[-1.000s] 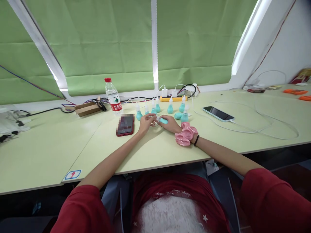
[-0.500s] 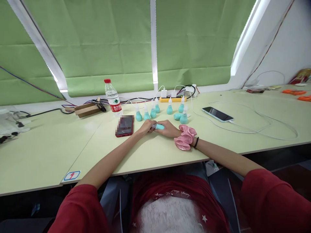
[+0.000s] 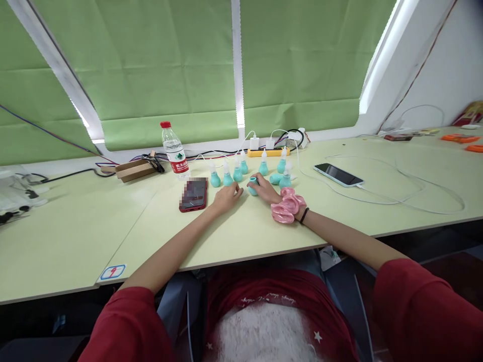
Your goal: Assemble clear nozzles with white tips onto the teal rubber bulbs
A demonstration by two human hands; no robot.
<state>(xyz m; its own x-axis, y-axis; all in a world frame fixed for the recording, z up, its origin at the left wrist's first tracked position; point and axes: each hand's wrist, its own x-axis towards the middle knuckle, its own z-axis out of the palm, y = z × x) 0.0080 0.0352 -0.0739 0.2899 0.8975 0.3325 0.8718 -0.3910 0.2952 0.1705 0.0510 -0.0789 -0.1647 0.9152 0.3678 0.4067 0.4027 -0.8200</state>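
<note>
My right hand (image 3: 265, 191) is closed round a small teal bulb bottle (image 3: 252, 185) that stands on the pale green table (image 3: 245, 236), with no white tip showing on it. My left hand (image 3: 225, 196) rests a little to the left, fingers curled; what they hold is hidden. Behind the hands stand several teal bulb bottles with white nozzles (image 3: 228, 177), and one teal bulb (image 3: 275, 178) lies on its side. A pink scrunchie (image 3: 286, 206) is on my right wrist.
A red phone (image 3: 193, 194) lies left of my left hand. At the back stand a water bottle (image 3: 174, 151), a cardboard box (image 3: 132, 169) and a yellow power strip (image 3: 268, 152) with chargers. Another phone (image 3: 338, 175) lies at the right on a white cable.
My hands were together on one teal bottle lying between them. They have parted: the right hand now holds the teal bulb upright, and the left has drawn back slightly.
</note>
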